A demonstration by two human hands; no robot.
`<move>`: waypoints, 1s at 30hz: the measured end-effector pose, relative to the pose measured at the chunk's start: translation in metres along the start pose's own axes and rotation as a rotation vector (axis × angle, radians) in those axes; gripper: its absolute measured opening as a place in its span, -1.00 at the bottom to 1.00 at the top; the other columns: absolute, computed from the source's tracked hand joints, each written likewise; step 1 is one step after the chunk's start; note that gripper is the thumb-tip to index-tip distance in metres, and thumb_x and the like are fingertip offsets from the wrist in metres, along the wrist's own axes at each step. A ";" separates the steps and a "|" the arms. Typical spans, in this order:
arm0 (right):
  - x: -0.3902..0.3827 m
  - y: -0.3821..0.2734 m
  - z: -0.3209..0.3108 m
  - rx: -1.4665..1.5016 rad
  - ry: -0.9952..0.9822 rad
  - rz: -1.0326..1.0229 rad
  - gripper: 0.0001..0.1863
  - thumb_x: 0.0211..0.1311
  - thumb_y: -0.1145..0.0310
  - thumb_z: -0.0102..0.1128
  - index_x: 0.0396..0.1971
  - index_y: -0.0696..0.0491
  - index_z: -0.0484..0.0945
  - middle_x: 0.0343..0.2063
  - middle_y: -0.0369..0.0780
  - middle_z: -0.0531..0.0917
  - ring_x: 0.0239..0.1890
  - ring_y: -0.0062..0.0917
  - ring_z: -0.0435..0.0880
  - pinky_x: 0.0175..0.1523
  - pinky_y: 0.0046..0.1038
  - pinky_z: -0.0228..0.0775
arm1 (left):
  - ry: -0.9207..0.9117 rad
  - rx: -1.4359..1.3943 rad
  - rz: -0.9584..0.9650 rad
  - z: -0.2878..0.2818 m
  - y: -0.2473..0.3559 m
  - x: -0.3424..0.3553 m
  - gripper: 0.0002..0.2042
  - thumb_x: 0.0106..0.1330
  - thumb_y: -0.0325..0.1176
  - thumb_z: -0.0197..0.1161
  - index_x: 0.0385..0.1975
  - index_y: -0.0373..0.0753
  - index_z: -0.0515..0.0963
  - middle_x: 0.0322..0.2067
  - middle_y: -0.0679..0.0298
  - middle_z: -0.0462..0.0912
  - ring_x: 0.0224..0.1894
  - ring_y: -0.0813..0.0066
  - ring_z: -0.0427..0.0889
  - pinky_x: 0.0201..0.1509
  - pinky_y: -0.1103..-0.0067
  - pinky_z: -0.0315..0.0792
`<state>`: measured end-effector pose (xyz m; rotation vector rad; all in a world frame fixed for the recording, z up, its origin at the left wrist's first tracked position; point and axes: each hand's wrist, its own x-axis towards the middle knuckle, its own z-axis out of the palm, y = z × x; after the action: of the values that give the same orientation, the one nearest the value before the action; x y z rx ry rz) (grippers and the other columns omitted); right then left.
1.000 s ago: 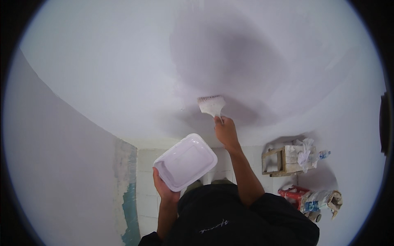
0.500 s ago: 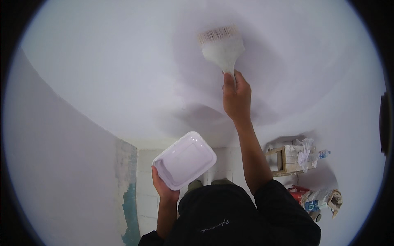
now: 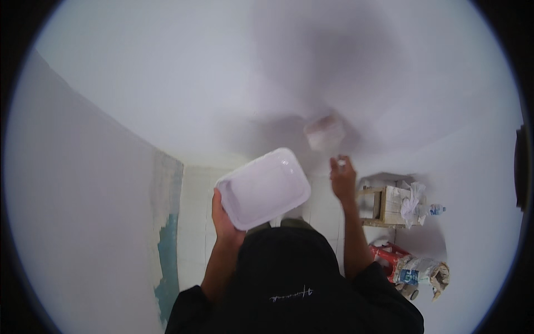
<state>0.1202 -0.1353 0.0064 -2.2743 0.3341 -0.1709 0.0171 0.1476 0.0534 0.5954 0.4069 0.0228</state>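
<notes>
In my left hand (image 3: 227, 220) is a white rectangular tray (image 3: 297, 203) with pale lilac paint inside. My fingers grip its lower left side, thumb over the rim. My right hand (image 3: 342, 177) is closed on the handle of a wide paintbrush (image 3: 325, 133), whose pale head is smeared by motion. The brush is up and right of the tray, apart from it, in front of the pale wall (image 3: 167, 72). Whether the bristles touch the wall I cannot tell.
At the right stands a wooden stool (image 3: 392, 206) with a crumpled plastic bag (image 3: 413, 206) and a small bottle (image 3: 438, 209). Below it are a red stool (image 3: 388, 257) and an open sack (image 3: 423, 273). Bare teal plaster (image 3: 168, 267) shows at lower left, beside the tiled floor (image 3: 193, 234).
My right hand has brought the brush down from high on the wall, closer to the tray. The tray has risen and shifted slightly right in my left hand.
</notes>
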 end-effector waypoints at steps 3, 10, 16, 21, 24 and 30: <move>-0.008 -0.054 -0.079 0.323 -0.272 0.049 -0.67 0.31 0.19 0.21 -0.16 0.16 0.53 -0.57 -0.16 0.62 -0.51 -0.65 0.59 -0.41 -0.56 0.36 | 0.044 0.030 -0.016 0.008 -0.020 0.000 -0.45 0.55 0.04 -0.35 0.28 -0.24 0.27 0.20 0.16 0.42 0.27 0.25 0.40 0.34 0.32 0.28; -0.024 -0.125 -0.130 -0.175 -0.430 -0.712 -0.72 0.10 0.24 0.41 -0.24 0.08 0.67 -0.49 -0.16 0.71 -0.49 -0.39 0.68 -0.42 -0.48 0.42 | -0.027 0.075 -0.092 0.013 -0.028 -0.002 -0.43 0.56 0.05 -0.37 0.28 -0.29 0.26 0.18 0.11 0.43 0.26 0.29 0.41 0.33 0.36 0.29; -0.021 -0.164 -0.129 -0.566 -0.699 -0.775 -0.73 0.08 0.16 0.39 -0.23 -0.07 0.68 -0.49 -0.22 0.68 -0.44 -0.24 0.63 -0.28 -0.30 0.45 | 0.002 0.147 -0.156 0.023 -0.031 -0.002 -0.46 0.57 0.00 -0.36 0.30 -0.28 0.24 0.21 0.10 0.41 0.26 0.23 0.40 0.34 0.31 0.28; -0.018 -0.174 -0.106 -0.573 -0.845 -0.825 -0.73 0.05 0.15 0.41 -0.24 -0.10 0.69 -0.51 -0.22 0.67 -0.41 -0.25 0.64 -0.24 -0.28 0.46 | -0.030 0.155 -0.190 0.025 -0.035 -0.005 -0.47 0.57 0.00 -0.34 0.29 -0.29 0.25 0.20 0.10 0.42 0.26 0.25 0.40 0.34 0.32 0.28; -0.012 -0.174 -0.099 -0.590 -0.923 -0.794 -0.71 0.07 0.15 0.40 -0.21 -0.10 0.70 -0.49 -0.19 0.68 -0.39 -0.24 0.65 -0.24 -0.28 0.46 | -0.056 0.145 -0.238 0.027 -0.036 -0.006 -0.47 0.57 -0.01 -0.34 0.28 -0.29 0.25 0.19 0.09 0.42 0.26 0.26 0.40 0.34 0.32 0.27; -0.001 -0.173 -0.094 -0.703 -1.033 -0.825 -0.72 0.11 0.12 0.37 -0.17 -0.17 0.72 -0.45 -0.19 0.69 -0.38 -0.26 0.67 -0.24 -0.29 0.48 | -0.102 0.168 -0.281 0.029 -0.039 -0.009 -0.47 0.57 -0.01 -0.36 0.28 -0.29 0.25 0.19 0.09 0.42 0.27 0.26 0.39 0.35 0.33 0.26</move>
<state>0.1296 -0.0922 0.1978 -2.6610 -1.2524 0.8044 0.0158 0.0978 0.0572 0.6971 0.3922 -0.3116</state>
